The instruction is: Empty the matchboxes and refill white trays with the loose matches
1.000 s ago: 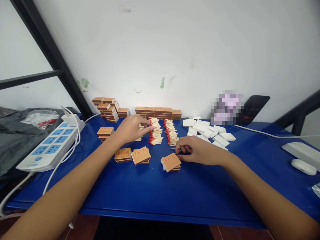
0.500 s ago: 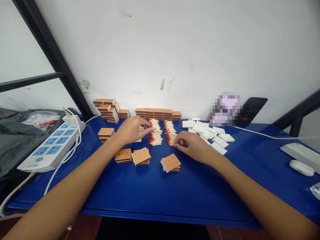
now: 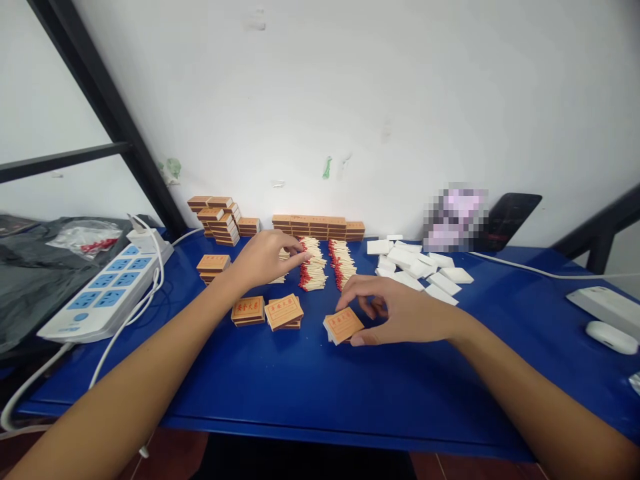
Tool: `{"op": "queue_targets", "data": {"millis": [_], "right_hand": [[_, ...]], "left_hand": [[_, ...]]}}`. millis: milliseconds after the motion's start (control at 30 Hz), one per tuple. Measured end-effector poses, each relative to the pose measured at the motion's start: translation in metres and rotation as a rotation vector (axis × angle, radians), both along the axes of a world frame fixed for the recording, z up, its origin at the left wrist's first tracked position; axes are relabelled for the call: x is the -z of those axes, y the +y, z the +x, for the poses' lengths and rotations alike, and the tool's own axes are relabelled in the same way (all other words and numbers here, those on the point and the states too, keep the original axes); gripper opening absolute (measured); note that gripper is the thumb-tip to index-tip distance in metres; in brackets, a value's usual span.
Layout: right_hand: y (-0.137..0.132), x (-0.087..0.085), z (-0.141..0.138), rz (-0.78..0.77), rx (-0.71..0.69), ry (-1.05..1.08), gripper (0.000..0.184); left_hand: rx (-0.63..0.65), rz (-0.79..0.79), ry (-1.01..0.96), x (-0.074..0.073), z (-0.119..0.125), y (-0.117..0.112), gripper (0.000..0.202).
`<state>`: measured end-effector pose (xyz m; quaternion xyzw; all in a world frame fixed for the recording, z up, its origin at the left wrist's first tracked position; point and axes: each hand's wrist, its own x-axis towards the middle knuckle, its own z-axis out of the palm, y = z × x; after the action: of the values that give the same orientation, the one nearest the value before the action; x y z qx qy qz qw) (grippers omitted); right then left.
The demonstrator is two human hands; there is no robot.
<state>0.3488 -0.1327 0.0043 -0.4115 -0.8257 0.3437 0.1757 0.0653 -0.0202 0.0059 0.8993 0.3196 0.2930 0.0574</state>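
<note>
the right hand (image 3: 400, 310) is over the near middle of the blue table top (image 3: 300, 387). its fingers are spread in an arch around a small stack of flat orange cardboard matchbox sleeves (image 3: 342, 324). the thumb lies on the table and touches the near right corner of this stack, and the index fingertip comes down at its far edge. the other fingers are bent above the table, just to the right. the stack lies flat on the table, a little turned.

the left hand (image 3: 267, 257) is farther back, with the fingers held together and stretched toward a pile of wooden matches with red heads (image 3: 313, 268). the fingertips touch the left side of this pile. the thumb is hidden, so it is not possible to see if the hand pinches any match. a second pile of the same matches (image 3: 343, 262) lies just beside the first one, on its right.

two more orange stacks (image 3: 283, 312) lie side by side near the left forearm, and one single orange stack (image 3: 213, 263) lies left of the left hand. a long row of orange boxes (image 3: 317, 227) stands along the white wall. a heap of white paper trays (image 3: 415, 267) lies right of the matches. a white power strip with blue sockets (image 3: 103, 287) is at the left edge, and a white computer mouse (image 3: 610, 337) is at the right edge.
</note>
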Motion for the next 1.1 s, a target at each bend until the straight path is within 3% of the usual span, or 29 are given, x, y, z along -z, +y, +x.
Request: {"op": "queue_targets", "data": {"millis": [133, 200, 333, 533, 733, 933, 1100], "right_hand": [[0.003, 0.002, 0.0, -0.004, 0.079, 0.078, 0.036], [0.008, 0.005, 0.0, 0.078, 0.225, 0.148, 0.041], [0.016, 0.016, -0.002, 0.31, 0.49, 0.249, 0.047], [0.01, 0.025, -0.018, 0.403, 0.554, 0.244, 0.046], [0.004, 0.023, -0.024, 0.265, 0.581, 0.428, 0.052], [0.012, 0.023, -0.021, -0.052, 0.464, 0.674, 0.048], [0.013, 0.019, -0.023, -0.143, 0.559, 0.819, 0.05]], "left_hand": [[0.026, -0.079, -0.11, -0.006, 0.003, -0.007, 0.03], [0.038, -0.124, -0.152, -0.009, 0.005, -0.013, 0.032], [0.15, -0.097, -0.119, -0.013, 0.011, -0.026, 0.053], [0.18, -0.049, -0.082, -0.013, 0.02, -0.036, 0.038], [0.163, -0.072, -0.168, -0.013, 0.021, -0.038, 0.033], [0.182, -0.084, -0.244, -0.009, 0.022, -0.036, 0.034], [0.142, -0.106, -0.266, -0.008, 0.022, -0.036, 0.041]]}}
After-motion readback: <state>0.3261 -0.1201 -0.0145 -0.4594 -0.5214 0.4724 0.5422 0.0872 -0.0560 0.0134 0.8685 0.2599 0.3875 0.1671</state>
